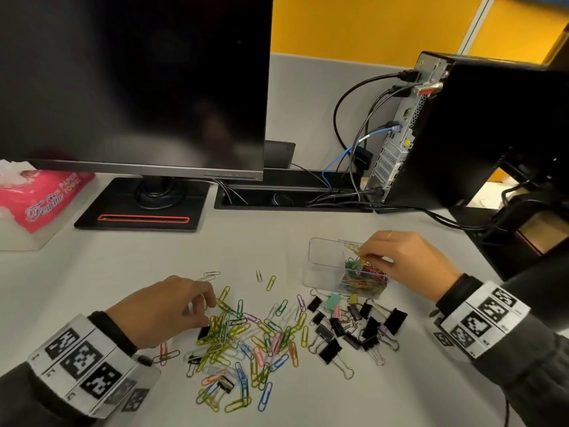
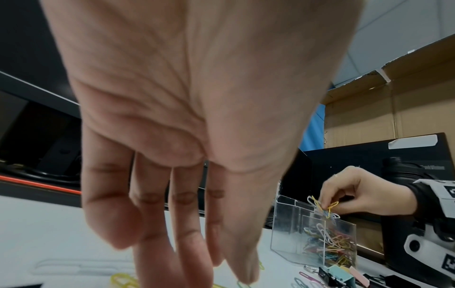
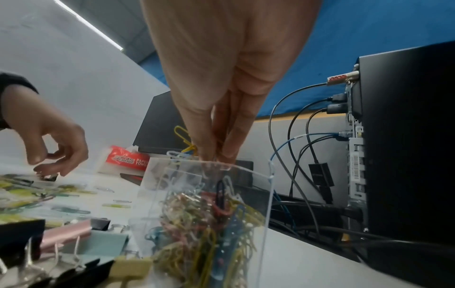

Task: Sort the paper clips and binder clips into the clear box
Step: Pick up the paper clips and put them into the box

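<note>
A clear box (image 1: 323,272) with two compartments stands on the white desk; its right compartment holds many coloured paper clips (image 1: 365,280). My right hand (image 1: 363,257) is just above that compartment and pinches a few yellow, blue and white clips (image 2: 317,203) between thumb and fingertips. Loose paper clips (image 1: 246,340) lie spread across the desk in front of me. A heap of mostly black binder clips (image 1: 354,328) sits to their right, below the box. My left hand (image 1: 207,312) hovers over the pile's left edge with fingers hanging down, holding nothing, close to a black binder clip (image 1: 204,332).
A dark monitor (image 1: 132,81) on a black base (image 1: 138,211) stands behind the pile. A pink tissue pack (image 1: 40,195) lies far left. A black computer tower (image 1: 477,134) with cables (image 1: 348,167) is behind the box at right.
</note>
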The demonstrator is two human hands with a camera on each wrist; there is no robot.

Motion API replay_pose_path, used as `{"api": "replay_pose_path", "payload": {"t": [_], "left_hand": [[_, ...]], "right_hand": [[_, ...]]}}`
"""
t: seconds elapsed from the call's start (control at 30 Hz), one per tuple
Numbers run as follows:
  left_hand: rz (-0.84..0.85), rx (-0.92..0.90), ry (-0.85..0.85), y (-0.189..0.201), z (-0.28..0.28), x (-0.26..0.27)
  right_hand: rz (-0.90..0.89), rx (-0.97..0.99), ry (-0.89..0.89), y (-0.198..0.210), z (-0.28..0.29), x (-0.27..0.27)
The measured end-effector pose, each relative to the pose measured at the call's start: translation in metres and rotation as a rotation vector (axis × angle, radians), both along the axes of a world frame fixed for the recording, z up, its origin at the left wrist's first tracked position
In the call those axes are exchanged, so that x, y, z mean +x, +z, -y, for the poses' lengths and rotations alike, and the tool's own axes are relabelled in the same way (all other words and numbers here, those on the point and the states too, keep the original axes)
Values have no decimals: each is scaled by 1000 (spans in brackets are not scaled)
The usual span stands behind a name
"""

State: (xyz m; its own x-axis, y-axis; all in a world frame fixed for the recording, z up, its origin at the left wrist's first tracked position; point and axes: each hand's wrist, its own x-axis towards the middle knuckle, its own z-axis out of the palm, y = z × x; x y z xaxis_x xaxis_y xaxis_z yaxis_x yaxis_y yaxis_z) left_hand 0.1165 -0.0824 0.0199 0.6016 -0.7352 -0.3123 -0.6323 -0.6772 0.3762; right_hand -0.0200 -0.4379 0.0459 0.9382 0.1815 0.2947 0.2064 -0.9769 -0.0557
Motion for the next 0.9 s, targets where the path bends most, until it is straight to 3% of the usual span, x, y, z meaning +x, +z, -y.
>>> {"api": "replay_pose_path", "payload": {"t": [0.23,0.4,0.6,0.77,0.9], "left_hand": [[-28,13,-1,-1,0,0],[-32,13,3,-1,0,1],[-30,13,3,0,-1,0],[-30,13,5,3,1,-1],[-21,-8,17,4,0,-1]], "right_hand": [[-320,-71,-204,5,7,-3],[-251,49,-273,19,10,-1],[-3,229,-254,25,10,2],[-230,33,-347,15,4,2],[-183,11,-336,17,-2,0]]}}
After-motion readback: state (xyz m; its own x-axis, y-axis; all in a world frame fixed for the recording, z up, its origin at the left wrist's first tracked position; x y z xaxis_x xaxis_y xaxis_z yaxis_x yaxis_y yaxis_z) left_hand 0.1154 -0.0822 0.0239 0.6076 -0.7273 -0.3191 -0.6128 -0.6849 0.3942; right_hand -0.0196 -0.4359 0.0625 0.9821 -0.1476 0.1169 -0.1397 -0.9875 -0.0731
